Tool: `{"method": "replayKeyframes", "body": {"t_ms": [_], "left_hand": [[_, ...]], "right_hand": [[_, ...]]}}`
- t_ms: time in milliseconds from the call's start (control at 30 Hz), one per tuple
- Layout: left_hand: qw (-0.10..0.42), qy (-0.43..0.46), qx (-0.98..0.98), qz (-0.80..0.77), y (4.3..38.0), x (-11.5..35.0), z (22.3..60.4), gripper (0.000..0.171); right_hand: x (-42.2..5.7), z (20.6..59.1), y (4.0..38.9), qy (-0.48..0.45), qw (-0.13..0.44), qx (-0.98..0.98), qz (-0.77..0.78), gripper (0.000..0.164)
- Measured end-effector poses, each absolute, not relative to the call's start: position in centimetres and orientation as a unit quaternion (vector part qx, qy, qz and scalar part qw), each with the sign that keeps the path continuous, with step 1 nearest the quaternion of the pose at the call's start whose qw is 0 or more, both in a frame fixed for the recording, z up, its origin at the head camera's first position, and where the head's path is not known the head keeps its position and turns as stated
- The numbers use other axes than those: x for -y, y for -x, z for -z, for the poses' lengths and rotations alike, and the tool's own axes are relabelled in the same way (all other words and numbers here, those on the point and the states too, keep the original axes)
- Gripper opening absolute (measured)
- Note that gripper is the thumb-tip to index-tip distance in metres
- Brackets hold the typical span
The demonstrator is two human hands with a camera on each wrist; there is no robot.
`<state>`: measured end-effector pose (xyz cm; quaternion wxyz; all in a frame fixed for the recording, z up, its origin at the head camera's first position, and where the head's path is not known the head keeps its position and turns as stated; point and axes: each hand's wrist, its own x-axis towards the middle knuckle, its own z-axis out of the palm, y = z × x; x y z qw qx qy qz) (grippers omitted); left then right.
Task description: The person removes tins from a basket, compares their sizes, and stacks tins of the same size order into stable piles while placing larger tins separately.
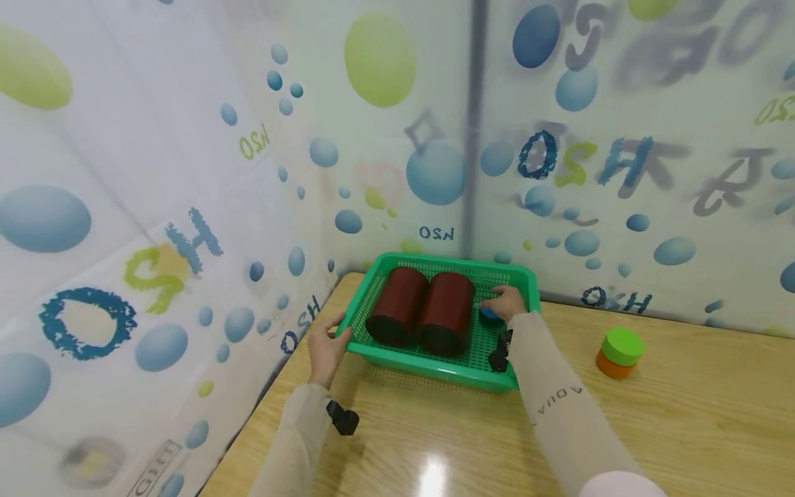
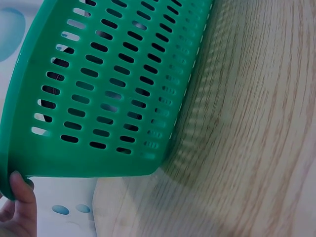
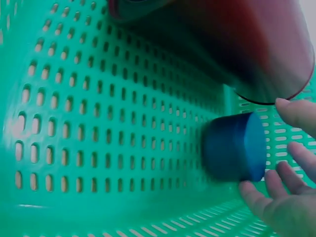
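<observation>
A green plastic basket with slotted walls stands on the table. At its left front corner my left hand pinches the rim, the thumb showing on it in the left wrist view. Two dark red cylinders lie side by side inside. Toward the basket's right end is a small blue tub, low against the slotted bottom. My right hand reaches in beside the tub with fingers spread apart, one fingertip right at its lower edge and the thumb held away from it.
To the right of the basket, a small orange tub with a green lid stands on the wooden table. White curtains with bubble prints hang close behind the basket and along the left side.
</observation>
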<state>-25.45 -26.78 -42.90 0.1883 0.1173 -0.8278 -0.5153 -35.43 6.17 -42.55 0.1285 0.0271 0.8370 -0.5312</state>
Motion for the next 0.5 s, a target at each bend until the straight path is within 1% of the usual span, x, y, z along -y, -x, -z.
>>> {"method": "replayKeyframes", "body": {"t_ms": [333, 500], "left_hand": [[0.185, -0.119, 0.83, 0.512, 25.8, 26.9, 43.1, 0.036], [0.18, -0.118, 0.829, 0.517, 25.7, 26.9, 43.3, 0.036]], "right_hand": [[-6.3, 43.3, 35.8, 0.009, 0.139, -0.876, 0.462, 0.068], [-6.5, 43.7, 35.8, 0.024, 0.147, -0.886, 0.438, 0.068]]}}
